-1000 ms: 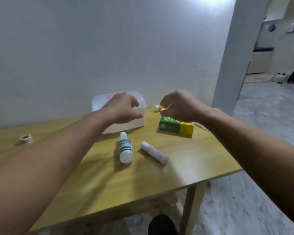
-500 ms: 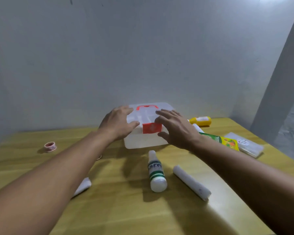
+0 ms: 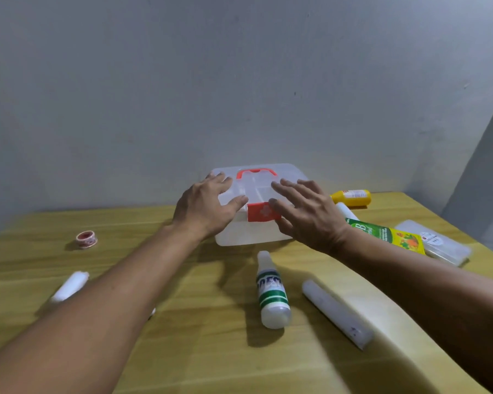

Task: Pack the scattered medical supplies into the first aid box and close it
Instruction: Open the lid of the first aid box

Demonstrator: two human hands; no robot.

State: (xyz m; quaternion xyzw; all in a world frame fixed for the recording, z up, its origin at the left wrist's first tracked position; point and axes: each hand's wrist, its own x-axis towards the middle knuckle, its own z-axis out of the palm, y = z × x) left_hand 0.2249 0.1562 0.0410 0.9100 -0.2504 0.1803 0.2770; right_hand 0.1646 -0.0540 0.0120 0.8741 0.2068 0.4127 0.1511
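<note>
A translucent white first aid box (image 3: 254, 237) with a red handle and a red front latch stands shut at the back of the wooden table (image 3: 199, 359). My left hand (image 3: 208, 207) lies on the lid's left side, fingers spread. My right hand (image 3: 305, 213) hovers over the lid's right side beside the latch, fingers apart. In front of the box lie a white bottle with green bands (image 3: 271, 291) and a white roll (image 3: 336, 312). A yellow bottle (image 3: 352, 197), a green and yellow carton (image 3: 393, 237) and a clear flat case (image 3: 436, 244) lie to the right.
A small tape roll (image 3: 86, 239) sits far left. A white gauze roll (image 3: 69, 285) lies beside my left forearm. A grey wall stands close behind the table. The table's right edge runs behind the clear case.
My right hand let go of the yellow bottle, which now lies on the table, and came over the box lid. My view turned left towards the box. Both hands spread on the lid.
</note>
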